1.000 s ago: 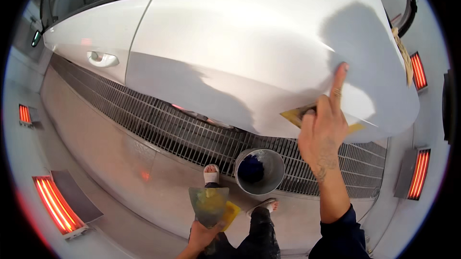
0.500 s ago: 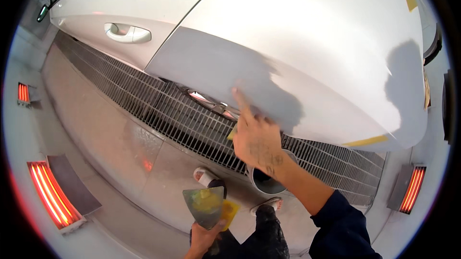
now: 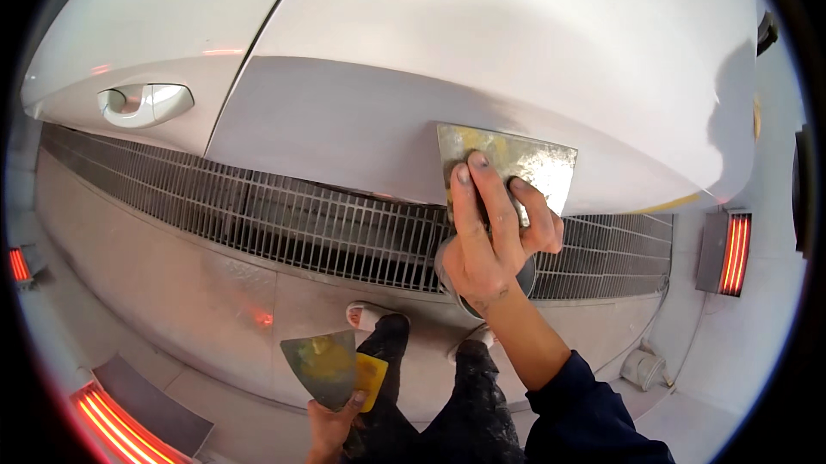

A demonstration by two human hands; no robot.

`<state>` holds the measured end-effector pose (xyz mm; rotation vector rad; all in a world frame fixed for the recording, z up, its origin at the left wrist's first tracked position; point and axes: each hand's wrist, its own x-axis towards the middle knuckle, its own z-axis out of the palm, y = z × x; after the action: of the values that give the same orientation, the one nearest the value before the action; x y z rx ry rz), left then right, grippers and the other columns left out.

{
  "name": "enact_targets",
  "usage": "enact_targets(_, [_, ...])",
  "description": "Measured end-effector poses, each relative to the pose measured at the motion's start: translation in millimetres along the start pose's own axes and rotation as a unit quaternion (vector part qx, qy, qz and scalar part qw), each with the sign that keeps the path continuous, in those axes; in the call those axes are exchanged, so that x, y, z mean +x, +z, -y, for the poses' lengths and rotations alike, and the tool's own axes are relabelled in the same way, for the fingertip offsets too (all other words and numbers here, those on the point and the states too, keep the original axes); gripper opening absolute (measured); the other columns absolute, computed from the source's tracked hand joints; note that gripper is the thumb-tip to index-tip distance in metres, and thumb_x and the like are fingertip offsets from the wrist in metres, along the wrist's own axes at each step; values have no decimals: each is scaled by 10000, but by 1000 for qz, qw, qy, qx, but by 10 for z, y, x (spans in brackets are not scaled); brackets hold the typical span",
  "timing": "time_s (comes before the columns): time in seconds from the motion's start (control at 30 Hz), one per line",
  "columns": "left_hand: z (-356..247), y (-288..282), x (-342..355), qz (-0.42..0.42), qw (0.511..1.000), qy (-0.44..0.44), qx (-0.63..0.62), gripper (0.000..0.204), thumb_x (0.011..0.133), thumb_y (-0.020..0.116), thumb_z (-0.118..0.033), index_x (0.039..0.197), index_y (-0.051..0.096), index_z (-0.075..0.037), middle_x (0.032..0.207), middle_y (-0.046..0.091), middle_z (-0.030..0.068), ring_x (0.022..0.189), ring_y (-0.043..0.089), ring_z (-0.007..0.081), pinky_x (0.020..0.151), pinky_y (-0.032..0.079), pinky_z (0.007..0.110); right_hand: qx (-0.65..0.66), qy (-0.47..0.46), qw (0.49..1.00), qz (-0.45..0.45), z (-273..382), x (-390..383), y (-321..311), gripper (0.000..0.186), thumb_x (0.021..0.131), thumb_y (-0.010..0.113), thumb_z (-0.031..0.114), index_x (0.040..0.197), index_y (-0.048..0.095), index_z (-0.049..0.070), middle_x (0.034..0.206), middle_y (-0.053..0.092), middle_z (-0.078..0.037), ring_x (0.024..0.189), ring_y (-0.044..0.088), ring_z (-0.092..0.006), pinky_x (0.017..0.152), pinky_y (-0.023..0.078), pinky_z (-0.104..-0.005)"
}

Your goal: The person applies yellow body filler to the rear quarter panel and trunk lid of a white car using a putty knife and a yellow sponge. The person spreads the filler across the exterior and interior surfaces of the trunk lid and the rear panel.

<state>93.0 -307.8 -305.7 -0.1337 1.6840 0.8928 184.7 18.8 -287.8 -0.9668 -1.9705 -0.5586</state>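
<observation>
My right hand (image 3: 495, 245) grips a flat metal putty spreader (image 3: 549, 163), with fingertips pressed on its yellow-smeared face. The spreader is over the right end of a grey patch (image 3: 327, 124) on the white car panel (image 3: 533, 43); whether its edge touches the panel is hard to tell. Low in front of my legs, my left hand (image 3: 331, 425) is closed round another metal spreader (image 3: 318, 369) carrying a dab of yellow-green putty. Beside that blade, in the same hand, sits a yellow plastic spreader (image 3: 372, 374).
Floor grating (image 3: 284, 219) runs along below the car. A round bin (image 3: 527, 279) stands partly behind my right wrist. Glowing heater lamps stand at lower left (image 3: 116, 421), far left (image 3: 19, 264) and right (image 3: 736, 253). The door handle (image 3: 146, 105) juts out at left.
My right hand went from a fingertip on the grey patch to a metal spreader laid flat under its fingers, farther right. The view shifted along the car; my left hand still holds its spreaders.
</observation>
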Motion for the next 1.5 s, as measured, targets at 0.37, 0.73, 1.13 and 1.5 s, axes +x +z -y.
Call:
enact_targets(0.37, [-108, -132, 32, 16, 1000, -11, -23, 249, 826, 810, -143, 926, 698, 57, 795, 689, 87, 565, 611, 138, 455, 498, 260, 15, 38, 999, 13, 181, -63, -26, 224, 811, 708, 118, 1023, 775, 141, 1134, 716, 66, 1052, 490, -182, 899, 286, -301])
enact_targets(0.73, [-166, -198, 38, 17, 999, -12, -26, 261, 845, 792, -146, 943, 688, 72, 848, 714, 119, 573, 617, 141, 459, 505, 257, 0, 39, 998, 50, 236, -116, 2, 194, 825, 710, 53, 1008, 769, 83, 1135, 721, -8, 1005, 537, -207, 866, 327, -324])
enact_targets(1.13, [-142, -231, -4, 18, 1000, 1, -20, 278, 840, 798, -157, 954, 690, 72, 819, 703, 114, 554, 602, 137, 462, 504, 262, -9, 50, 998, 32, 271, -67, 101, 264, 860, 626, 51, 1085, 761, 74, 1164, 715, -12, 1005, 541, -216, 874, 305, -332])
enact_targets(1.5, [-14, -164, -370, 0, 999, -5, -50, 239, 873, 756, -141, 990, 698, 58, 913, 707, 91, 620, 622, 129, 559, 561, 278, 70, 85, 993, 42, 401, -127, -324, 283, 836, 618, -46, 1095, 724, -2, 1152, 703, -88, 1023, 562, -272, 890, 390, -355])
